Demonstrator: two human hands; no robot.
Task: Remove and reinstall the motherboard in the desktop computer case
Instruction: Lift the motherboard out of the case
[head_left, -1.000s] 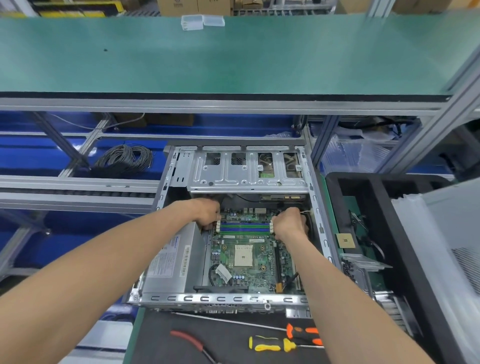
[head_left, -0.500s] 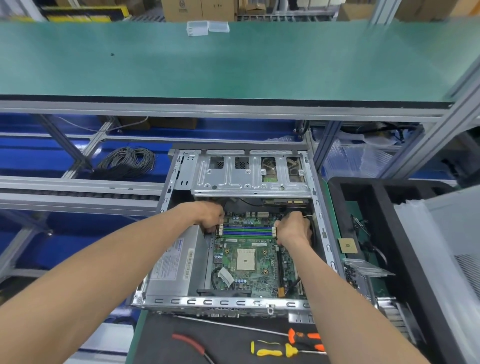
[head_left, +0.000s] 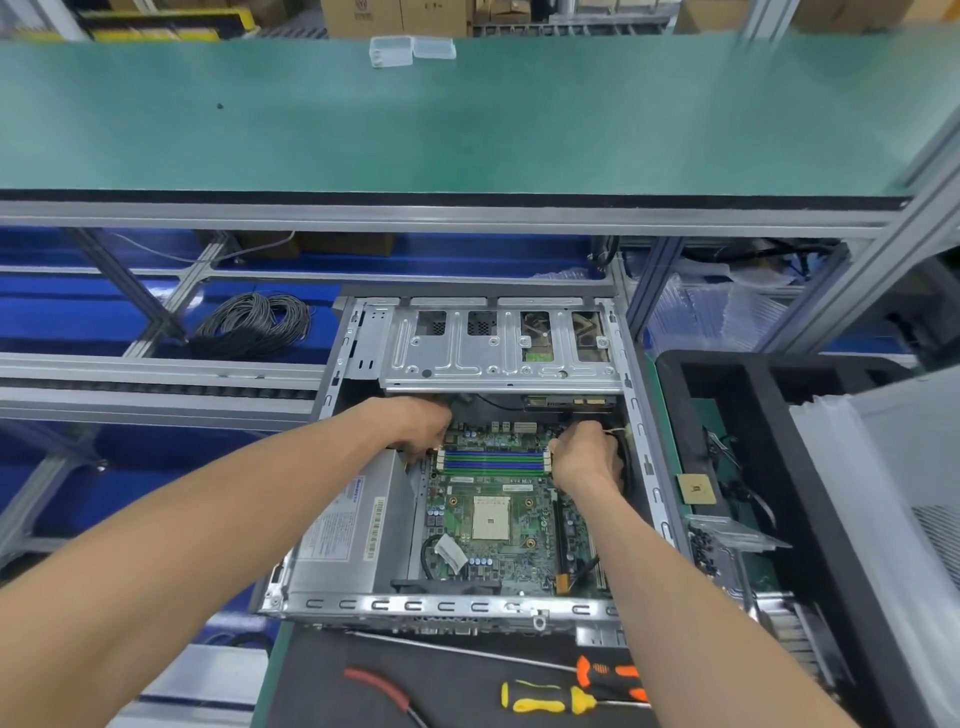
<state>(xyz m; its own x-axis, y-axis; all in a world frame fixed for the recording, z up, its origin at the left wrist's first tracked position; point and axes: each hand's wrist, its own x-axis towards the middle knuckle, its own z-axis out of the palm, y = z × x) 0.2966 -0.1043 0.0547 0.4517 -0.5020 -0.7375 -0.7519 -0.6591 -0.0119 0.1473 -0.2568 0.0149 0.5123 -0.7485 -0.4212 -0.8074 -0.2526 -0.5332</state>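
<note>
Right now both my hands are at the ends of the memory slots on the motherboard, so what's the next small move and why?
Probably lift the motherboard slightly at its far edge to test that it is free. The left hand and right hand sit at opposite ends of the memory slots, the board lies flat in the case, and the screwdrivers are set aside. Whether any screws remain I cannot tell.

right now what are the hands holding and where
Both hands grip the motherboard at its far end: left hand and right hand at opposite ends of the memory slots.
</note>
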